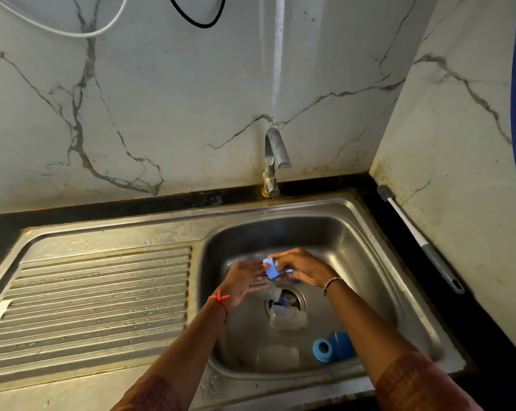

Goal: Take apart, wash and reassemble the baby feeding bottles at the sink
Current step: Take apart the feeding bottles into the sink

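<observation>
Two forearms reach in from the near edge over the steel sink (363, 241). On the basin floor lie two clear bottles, the first clear bottle (286, 318) by the drain and the second clear bottle (277, 355) nearer the front wall. Two blue bottle parts lie just beside each other, a blue ring (322, 350) and a blue cap (342, 343). The right hand (302, 268) pinches one small blue piece (271, 270) with curled fingers. The left hand (242, 278) lies flat with its fingers straight and its fingertips touching that piece. One bottle brush (414, 232) rests on the black counter (378, 209) to the right, and one faucet (273, 161) stands behind.
</observation>
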